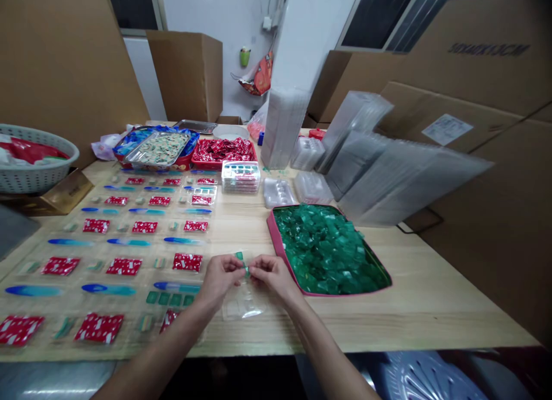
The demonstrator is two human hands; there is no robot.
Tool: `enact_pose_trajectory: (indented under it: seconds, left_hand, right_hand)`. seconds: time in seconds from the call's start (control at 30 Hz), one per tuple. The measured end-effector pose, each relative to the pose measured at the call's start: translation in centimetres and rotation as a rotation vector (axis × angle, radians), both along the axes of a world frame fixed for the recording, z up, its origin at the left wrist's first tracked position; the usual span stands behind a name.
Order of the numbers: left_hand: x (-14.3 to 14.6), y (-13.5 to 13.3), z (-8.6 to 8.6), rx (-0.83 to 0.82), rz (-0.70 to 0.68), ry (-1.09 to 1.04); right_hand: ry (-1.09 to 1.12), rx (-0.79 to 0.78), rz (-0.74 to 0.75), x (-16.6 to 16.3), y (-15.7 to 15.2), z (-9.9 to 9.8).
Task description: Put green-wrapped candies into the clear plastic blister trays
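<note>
My left hand [222, 275] and my right hand [269, 273] meet over the near table edge, both pinching a small green wrapped candy [242, 261] between their fingertips. Right below them lies a clear plastic blister tray [241, 306] on the wooden table [409, 296]. Just right of my right hand stands a pink tray [276, 233] heaped with green wrapped candies [330, 247]. To the left, several clear blister trays filled with red packets [187, 262], blue sticks [176, 286] and green candies [169, 299] lie in rows.
At the back stand a red tray of red candies [224, 150], a metal tray of pale candies [160, 148] and a stack of filled trays [240, 177]. Stacks of clear empty trays [388, 176] lean at right. A white basket [37, 158] is far left. Cardboard boxes [495, 176] surround the table.
</note>
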State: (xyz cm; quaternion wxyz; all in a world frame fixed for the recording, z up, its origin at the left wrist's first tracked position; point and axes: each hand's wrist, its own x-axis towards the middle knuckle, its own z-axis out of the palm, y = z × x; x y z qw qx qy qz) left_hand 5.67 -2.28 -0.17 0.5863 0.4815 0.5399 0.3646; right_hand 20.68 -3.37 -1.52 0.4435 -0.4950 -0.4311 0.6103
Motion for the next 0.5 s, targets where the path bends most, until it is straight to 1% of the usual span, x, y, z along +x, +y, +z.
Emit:
enact_pose_trajectory:
  seconds: [0.1, 0.17, 0.27, 0.33, 0.4, 0.5]
  left_hand:
    - [0.1, -0.1, -1.1, 0.015, -0.027, 0.175]
    - [0.2, 0.0, -1.4, 0.049, -0.051, 0.302]
    - [0.2, 0.1, -1.1, 0.127, -0.092, 0.473]
    - [0.3, 0.0, -0.7, 0.187, -0.118, 0.558]
    - [0.4, -0.2, -0.4, 0.246, -0.143, 0.611]
    - [0.4, -0.7, -0.4, 0.308, -0.197, 0.63]
  right_hand:
    - [-0.138, 0.03, 0.026, 0.1, 0.0, -0.9]
    - [-0.285, 0.082, 0.036, 0.0, 0.0, -1.0]
    - [-0.562, 0.186, 0.061, -0.4, 0.2, -0.7]
    - [-0.703, 0.242, 0.065, -0.7, 0.2, -0.4]
    - [-0.786, 0.279, 0.067, -1.1, 0.0, 0.1]
    - [-0.833, 0.349, 0.065, -0.9, -1.0, 1.3]
